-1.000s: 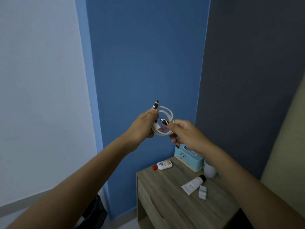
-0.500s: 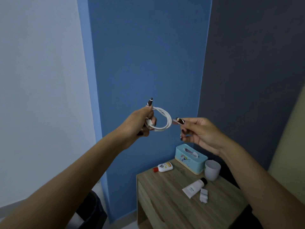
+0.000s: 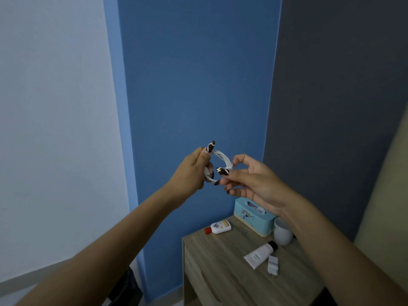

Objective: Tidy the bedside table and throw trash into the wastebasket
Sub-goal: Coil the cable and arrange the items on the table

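Two hands raised in mid-air, well above the worktop [image 3: 212,266], sharing one item.

Item 1: white charging cable [image 3: 223,157], wound into a small coil, loop standing roughly upright. Held at 9 o'clock by left hand [image 3: 191,171], fingers curled round the bundled strands. Pinched at 3 o'clock by right hand [image 3: 251,180], thumb and forefinger closed on the strand, remaining fingers loosely spread.

Key relation: coil lies directly between the two hands, both touching; loose end appears to sit on the right-hand side, so likely the next wrap or tuck falls to the right.

Below, toward 5 o'clock, on worktop: blue tissue box [image 3: 254,219], white cup [image 3: 281,233], small bottle with red cap [image 3: 218,227], white tube [image 3: 259,255], white charger plug [image 3: 272,265].

Wastebasket: dark shape at 7 o'clock, cannot tell.
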`<move>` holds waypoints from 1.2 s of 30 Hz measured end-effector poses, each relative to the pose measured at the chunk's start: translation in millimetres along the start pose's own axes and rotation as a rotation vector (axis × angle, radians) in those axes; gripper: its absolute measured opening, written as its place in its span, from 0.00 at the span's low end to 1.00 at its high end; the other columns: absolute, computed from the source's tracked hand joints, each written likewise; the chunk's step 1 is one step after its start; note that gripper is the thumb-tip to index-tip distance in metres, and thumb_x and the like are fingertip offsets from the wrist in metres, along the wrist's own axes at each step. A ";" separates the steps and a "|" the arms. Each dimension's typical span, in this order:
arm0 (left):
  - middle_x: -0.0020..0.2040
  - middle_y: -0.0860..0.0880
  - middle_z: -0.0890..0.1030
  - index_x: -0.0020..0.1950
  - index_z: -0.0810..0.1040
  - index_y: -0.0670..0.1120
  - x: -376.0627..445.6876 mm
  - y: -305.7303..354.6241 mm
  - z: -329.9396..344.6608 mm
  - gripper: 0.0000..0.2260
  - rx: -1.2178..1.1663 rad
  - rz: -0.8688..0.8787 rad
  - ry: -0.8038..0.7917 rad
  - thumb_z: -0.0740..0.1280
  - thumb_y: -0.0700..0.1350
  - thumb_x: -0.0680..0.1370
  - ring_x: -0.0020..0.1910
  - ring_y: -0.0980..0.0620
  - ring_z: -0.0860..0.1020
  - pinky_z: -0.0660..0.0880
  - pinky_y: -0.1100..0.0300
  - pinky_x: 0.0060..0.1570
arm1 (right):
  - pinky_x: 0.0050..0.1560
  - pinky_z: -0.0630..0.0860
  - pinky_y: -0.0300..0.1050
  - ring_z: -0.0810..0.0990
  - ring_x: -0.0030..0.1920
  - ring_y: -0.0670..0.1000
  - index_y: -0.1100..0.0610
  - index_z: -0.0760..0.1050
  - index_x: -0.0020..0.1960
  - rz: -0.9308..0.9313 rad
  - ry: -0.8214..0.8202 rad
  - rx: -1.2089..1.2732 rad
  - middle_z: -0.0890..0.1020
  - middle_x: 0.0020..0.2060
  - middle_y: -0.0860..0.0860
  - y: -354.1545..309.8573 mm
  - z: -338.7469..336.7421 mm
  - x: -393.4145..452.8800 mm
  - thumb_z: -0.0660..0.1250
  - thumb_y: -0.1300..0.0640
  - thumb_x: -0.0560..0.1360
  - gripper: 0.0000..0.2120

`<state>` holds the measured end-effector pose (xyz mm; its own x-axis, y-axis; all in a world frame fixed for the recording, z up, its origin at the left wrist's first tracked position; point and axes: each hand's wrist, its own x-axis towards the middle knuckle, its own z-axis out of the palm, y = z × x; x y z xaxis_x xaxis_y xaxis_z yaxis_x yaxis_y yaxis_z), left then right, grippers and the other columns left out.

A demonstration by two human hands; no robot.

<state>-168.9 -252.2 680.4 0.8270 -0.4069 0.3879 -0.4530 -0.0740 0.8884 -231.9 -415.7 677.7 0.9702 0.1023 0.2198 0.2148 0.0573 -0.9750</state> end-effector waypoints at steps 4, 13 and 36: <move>0.33 0.49 0.72 0.42 0.66 0.45 -2.6 5.6 0.3 0.15 -0.045 0.022 -0.066 0.52 0.53 0.83 0.22 0.60 0.63 0.61 0.67 0.23 | 0.24 0.64 0.39 0.67 0.22 0.44 0.53 0.68 0.55 0.006 0.219 -0.289 0.73 0.26 0.49 6.5 -1.6 6.9 0.73 0.53 0.71 0.18; 0.28 0.54 0.66 0.44 0.69 0.45 -8.7 9.7 10.1 0.17 0.081 0.063 -0.119 0.51 0.55 0.83 0.23 0.57 0.60 0.61 0.63 0.26 | 0.27 0.72 0.38 0.75 0.26 0.45 0.48 0.81 0.50 -0.069 0.301 -0.252 0.79 0.30 0.48 17.7 9.3 8.7 0.63 0.61 0.76 0.11; 0.29 0.48 0.65 0.39 0.66 0.44 -8.0 -3.1 -9.2 0.18 0.049 -0.027 -0.048 0.54 0.56 0.82 0.23 0.55 0.62 0.66 0.64 0.25 | 0.29 0.73 0.39 0.80 0.27 0.46 0.52 0.81 0.48 -0.254 0.046 -1.117 0.83 0.28 0.49 6.2 -19.3 -11.7 0.60 0.53 0.80 0.12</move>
<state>-171.0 -240.3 676.8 0.8230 -0.4472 0.3504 -0.4474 -0.1301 0.8848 -239.7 -435.7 668.4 0.8826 0.1762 0.4359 0.3627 -0.8451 -0.3927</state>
